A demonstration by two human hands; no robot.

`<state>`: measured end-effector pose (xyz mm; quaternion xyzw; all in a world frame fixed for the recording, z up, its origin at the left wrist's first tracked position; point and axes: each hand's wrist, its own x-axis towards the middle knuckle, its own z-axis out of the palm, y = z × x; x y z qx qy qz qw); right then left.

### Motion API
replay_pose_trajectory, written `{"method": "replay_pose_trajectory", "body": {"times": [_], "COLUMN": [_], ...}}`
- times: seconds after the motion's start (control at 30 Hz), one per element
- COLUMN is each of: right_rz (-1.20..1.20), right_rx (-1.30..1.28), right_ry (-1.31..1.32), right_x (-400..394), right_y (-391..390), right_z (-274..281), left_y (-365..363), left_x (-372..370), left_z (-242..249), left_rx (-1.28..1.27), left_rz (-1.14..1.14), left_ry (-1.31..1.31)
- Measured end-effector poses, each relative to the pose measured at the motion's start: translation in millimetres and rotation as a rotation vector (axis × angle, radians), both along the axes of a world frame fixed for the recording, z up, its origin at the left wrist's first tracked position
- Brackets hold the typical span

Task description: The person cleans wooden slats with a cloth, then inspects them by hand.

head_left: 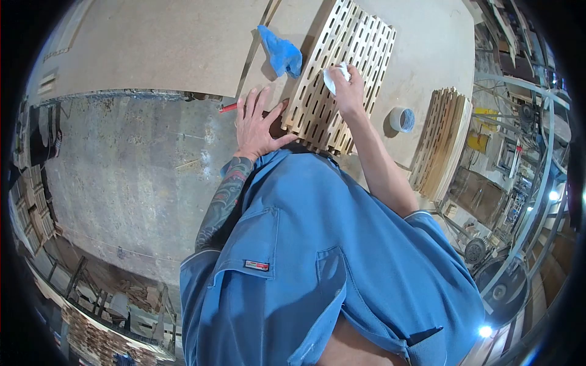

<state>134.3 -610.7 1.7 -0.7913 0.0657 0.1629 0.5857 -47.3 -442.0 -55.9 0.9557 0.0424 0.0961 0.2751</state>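
Note:
Slotted wooden slats (348, 46) lie side by side on the worktable, their near ends close to my body. My right hand (348, 91) is closed on a crumpled white cloth (330, 80), which rests against the slats. To their left, my left hand (257, 124) lies spread with fingers apart, its thumb side by the near corner of the slats. A red stick-like item (228, 108), perhaps a pencil, pokes out beside its fingertips. Beyond that hand a crumpled blue cloth (282, 55) lies on the table.
A white tub (401, 119) with bluish contents stands right of the slats. Another stack of slotted wood (441, 137) sits at the table's right edge. The worktable (152, 49) extends left, with a stained floor (134, 165) below its near edge. Machinery and metal pipes (537, 183) stand at right.

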Motion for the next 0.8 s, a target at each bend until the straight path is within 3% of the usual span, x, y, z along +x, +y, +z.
{"method": "replay_pose_trajectory", "body": {"times": [0.27, 0.57, 0.8], "right_rz": [0.03, 0.09, -0.033], "right_rx": [-0.015, -0.105, 0.097], "right_ry": [0.043, -0.155, -0.088], "right_x": [17, 53, 49], "right_y": [4, 2, 8], "right_z": [4, -29, -9], "left_y": [-2, -2, -3], "left_x": [1, 1, 1], "left_z": [-8, -8, -9], "left_rx": [0.045, 0.034, 0.043], "left_rz": [0.023, 0.032, 0.041], "left_ry": [-0.031, -0.067, -0.057]}}
